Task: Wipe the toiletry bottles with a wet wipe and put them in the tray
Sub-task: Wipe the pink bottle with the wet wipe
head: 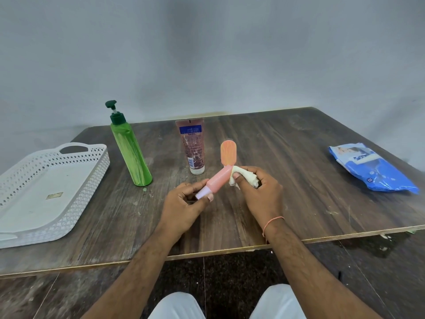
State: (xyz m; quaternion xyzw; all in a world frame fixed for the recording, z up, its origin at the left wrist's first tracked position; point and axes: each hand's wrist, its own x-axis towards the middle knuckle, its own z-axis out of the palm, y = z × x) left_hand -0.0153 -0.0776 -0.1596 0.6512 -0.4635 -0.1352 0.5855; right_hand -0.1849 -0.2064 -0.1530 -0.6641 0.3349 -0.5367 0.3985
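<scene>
My left hand [187,203] grips the white cap end of a small pink tube [217,181], held tilted above the table. My right hand [257,187] holds a crumpled white wet wipe [241,177] and presses it against the tube's upper end. An orange oval item [228,151] stands just behind the tube. A green pump bottle [131,153] and a brownish tube with a blue label [193,146], cap down, stand upright on the table. The white perforated tray [76,180] sits at the left with nothing in it.
A blue pack of wet wipes [372,169] lies at the right of the wooden table [299,203]. The table's front edge runs just below my wrists. A grey wall stands behind the table.
</scene>
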